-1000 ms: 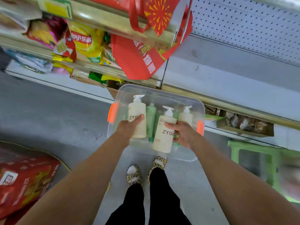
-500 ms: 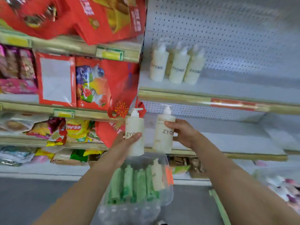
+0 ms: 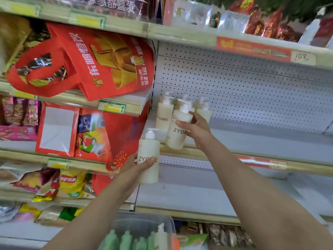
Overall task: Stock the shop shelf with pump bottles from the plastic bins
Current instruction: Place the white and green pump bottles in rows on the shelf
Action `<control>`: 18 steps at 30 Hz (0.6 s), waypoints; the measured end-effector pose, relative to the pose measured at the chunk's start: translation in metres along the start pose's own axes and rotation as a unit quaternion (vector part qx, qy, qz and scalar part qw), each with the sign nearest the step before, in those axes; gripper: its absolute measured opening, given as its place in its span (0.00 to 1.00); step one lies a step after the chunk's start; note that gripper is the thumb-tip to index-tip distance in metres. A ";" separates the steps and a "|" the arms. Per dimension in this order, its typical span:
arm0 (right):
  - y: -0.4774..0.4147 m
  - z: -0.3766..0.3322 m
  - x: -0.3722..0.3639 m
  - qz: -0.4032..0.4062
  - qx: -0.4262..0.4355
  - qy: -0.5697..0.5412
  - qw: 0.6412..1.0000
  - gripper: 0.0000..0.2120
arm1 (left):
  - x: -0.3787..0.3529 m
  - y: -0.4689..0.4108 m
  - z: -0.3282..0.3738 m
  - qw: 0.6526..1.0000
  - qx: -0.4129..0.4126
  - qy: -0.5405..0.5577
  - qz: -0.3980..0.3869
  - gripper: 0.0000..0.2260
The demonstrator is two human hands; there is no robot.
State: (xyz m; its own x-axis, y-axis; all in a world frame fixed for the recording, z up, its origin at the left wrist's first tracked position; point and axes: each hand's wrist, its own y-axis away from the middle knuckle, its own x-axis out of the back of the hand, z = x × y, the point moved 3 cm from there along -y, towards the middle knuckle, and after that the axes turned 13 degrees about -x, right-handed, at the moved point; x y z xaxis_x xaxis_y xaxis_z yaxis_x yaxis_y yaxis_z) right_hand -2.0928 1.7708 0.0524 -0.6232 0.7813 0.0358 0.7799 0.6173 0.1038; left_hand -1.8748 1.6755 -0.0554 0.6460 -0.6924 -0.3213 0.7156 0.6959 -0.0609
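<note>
My right hand (image 3: 197, 129) grips a cream pump bottle (image 3: 177, 132) marked ZYOME, held tilted at the front edge of the grey shelf (image 3: 261, 143). Right behind it on that shelf stand three more cream pump bottles (image 3: 163, 116). My left hand (image 3: 137, 166) holds a second cream ZYOME bottle (image 3: 148, 159) upright, lower and to the left, in front of the shelf below. The clear plastic bin (image 3: 144, 224) sits at the bottom of the view, holding several green bottles (image 3: 126, 240) and one cream bottle (image 3: 160, 237).
Red gift bags (image 3: 100, 64) and snack packets (image 3: 70, 183) crowd the shelves on the left, beside the bottles. A white pegboard back panel (image 3: 243, 91) backs the grey shelf, whose right part is bare. Packaged goods line the top shelf (image 3: 261, 24).
Both hands lifted the two cream bottles out of the bin and up toward the shelf. The right-hand bottle now reaches the row of standing bottles; the left trails lower.
</note>
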 end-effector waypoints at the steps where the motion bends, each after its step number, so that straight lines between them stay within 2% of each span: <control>1: -0.010 -0.002 -0.005 0.003 0.014 0.004 1.000 0.33 | -0.001 -0.005 0.000 1.000 -0.004 -0.001 0.006 0.34; 8: -0.059 0.004 -0.034 0.027 0.061 0.052 0.996 0.35 | -0.004 -0.029 0.005 0.999 -0.024 -0.018 0.040 0.33; 15: -0.088 0.020 -0.041 0.002 0.067 0.097 0.993 0.33 | -0.004 -0.042 0.007 0.998 -0.035 -0.013 0.048 0.30; 18: -0.098 0.019 -0.043 0.012 0.075 0.121 0.990 0.36 | -0.006 -0.050 0.006 0.998 -0.038 -0.020 0.047 0.30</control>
State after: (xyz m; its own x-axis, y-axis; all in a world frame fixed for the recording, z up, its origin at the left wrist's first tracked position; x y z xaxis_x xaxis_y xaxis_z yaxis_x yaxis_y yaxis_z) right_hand -2.1412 1.6786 0.0219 -0.5862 0.7619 0.2755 0.7833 0.6198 -0.0478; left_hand -1.9131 1.6439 -0.0445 0.7210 -0.6287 -0.2915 0.6293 0.7701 -0.1045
